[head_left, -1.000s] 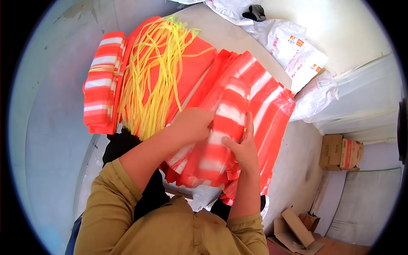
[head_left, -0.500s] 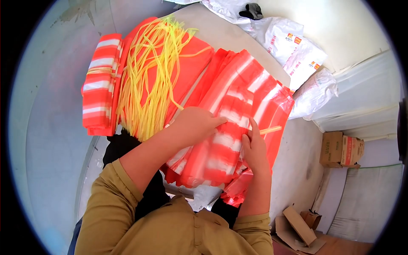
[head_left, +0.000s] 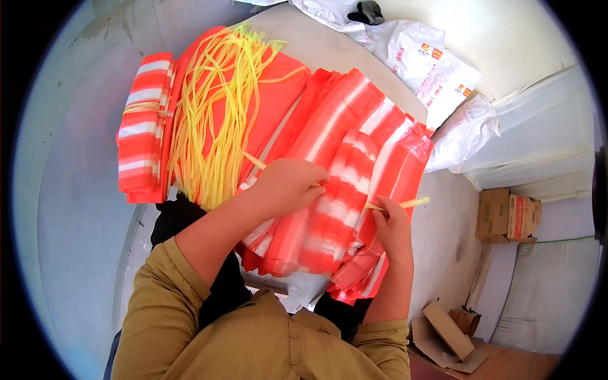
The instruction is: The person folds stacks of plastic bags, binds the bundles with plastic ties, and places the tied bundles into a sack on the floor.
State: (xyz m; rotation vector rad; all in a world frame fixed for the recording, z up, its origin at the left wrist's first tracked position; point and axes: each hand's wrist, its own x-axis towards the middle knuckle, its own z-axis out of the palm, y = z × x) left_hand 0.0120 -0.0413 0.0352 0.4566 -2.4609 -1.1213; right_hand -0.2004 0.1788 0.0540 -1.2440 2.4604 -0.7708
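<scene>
Both your forearms (head_left: 221,234) reached in from the surface's (head_left: 310,41) near edge; left hand (head_left: 292,185) curled inward, right hand (head_left: 394,225) pinched thumb to forefinger.

light's bright and diffuse, pale surface (head_left: 513,35) upper right nearly blown out, glare patches on the striped plastic (head_left: 345,174), shadows soft, heavy fisheye bend toward black corners with blue fringing, lettering on white sacks (head_left: 444,71) mushy.
</scene>
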